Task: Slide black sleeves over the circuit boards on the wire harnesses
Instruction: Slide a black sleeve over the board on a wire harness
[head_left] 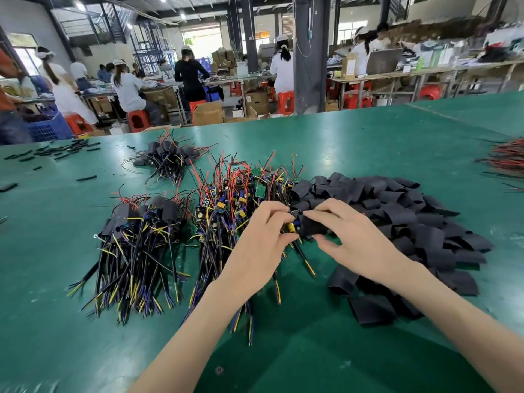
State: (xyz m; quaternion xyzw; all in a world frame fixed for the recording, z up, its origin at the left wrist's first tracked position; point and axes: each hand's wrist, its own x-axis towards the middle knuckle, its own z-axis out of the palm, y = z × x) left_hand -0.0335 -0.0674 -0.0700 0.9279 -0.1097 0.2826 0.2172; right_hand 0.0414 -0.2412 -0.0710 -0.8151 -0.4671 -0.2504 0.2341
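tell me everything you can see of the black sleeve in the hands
The sleeve is a short matte black tube, soft plastic by its look, slightly flattened. The right hand pinches it between thumb and fingers, above the pile's left edge. Its open left end meets the board, held by the left hand; a yellow part shows outside it.

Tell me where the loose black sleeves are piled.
Head view: the sleeve pile lies right of centre on the green table, under the right hand, beside the bare harness heap.
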